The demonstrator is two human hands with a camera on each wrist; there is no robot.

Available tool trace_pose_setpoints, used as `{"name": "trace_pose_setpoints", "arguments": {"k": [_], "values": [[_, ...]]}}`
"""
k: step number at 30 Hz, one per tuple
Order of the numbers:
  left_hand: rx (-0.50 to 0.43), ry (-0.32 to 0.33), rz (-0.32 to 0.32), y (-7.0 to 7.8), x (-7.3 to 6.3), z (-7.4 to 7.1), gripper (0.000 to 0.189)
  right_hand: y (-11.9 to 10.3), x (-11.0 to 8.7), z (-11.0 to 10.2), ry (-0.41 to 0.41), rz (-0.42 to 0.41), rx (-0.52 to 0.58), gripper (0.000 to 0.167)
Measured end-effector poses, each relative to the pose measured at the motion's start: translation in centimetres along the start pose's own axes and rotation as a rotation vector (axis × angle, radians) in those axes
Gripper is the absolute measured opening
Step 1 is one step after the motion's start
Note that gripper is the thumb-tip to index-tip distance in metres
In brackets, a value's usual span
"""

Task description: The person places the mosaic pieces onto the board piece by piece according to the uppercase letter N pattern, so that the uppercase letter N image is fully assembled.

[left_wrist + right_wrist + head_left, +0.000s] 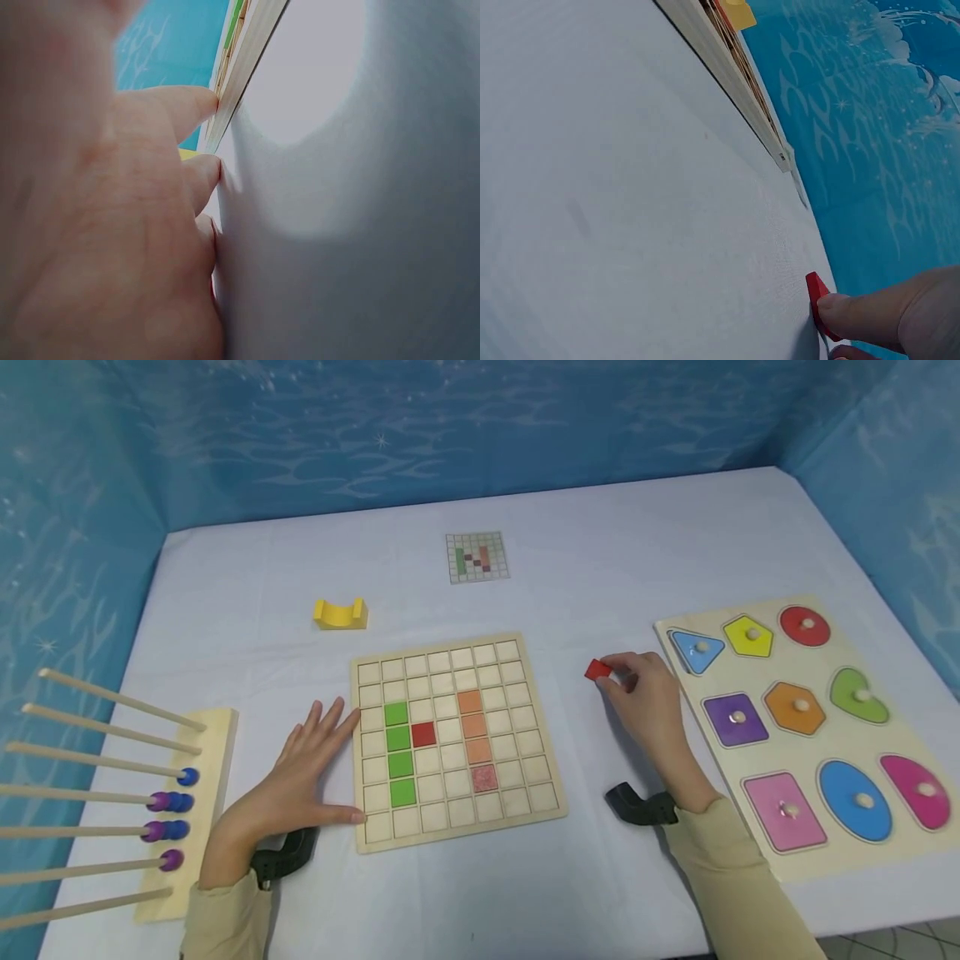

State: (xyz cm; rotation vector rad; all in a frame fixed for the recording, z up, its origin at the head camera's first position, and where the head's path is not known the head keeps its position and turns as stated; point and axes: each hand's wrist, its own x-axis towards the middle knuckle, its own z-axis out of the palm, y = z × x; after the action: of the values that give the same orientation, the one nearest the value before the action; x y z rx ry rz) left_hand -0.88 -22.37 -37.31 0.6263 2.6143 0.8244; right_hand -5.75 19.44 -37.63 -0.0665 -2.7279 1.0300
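My right hand (647, 702) pinches a small red square tile (597, 670) between thumb and fingertips, to the right of the wooden grid board (465, 835). The same red tile (821, 304) shows under the thumb in the right wrist view, close over the white cloth. My left hand (288, 789) lies spread at the board's left edge, with thumb and index fingertips right at the rim. On the board sit a column of green tiles (400, 764), one dark red tile (423, 734), a column of orange tiles (474, 726) and a speckled pinkish tile (484, 777) below them.
A pattern card (477, 557) lies behind the board, with a yellow curved block (341, 615) to its left. At far left stands a wooden peg rack (213, 768) with beads on its rods. A knobbed shape puzzle (720, 760) lies at right.
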Motion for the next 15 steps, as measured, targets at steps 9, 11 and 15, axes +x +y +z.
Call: {"name": "trace_pose_setpoints", "arguments": {"k": [9,11,15], "values": [[-0.001,-0.002,0.007,-0.1,0.1,0.0,0.118,-1.4,0.0,0.0,-0.016,-0.017,0.099,0.009],[0.000,0.001,0.007,0.0,0.2,0.0,0.118,-2.7,-0.2,0.0,-0.054,-0.044,0.161,0.008],[0.001,0.006,0.010,0.0,0.1,0.0,0.119,-6.0,-1.0,1.0,-0.205,-0.110,0.304,0.010]]}}
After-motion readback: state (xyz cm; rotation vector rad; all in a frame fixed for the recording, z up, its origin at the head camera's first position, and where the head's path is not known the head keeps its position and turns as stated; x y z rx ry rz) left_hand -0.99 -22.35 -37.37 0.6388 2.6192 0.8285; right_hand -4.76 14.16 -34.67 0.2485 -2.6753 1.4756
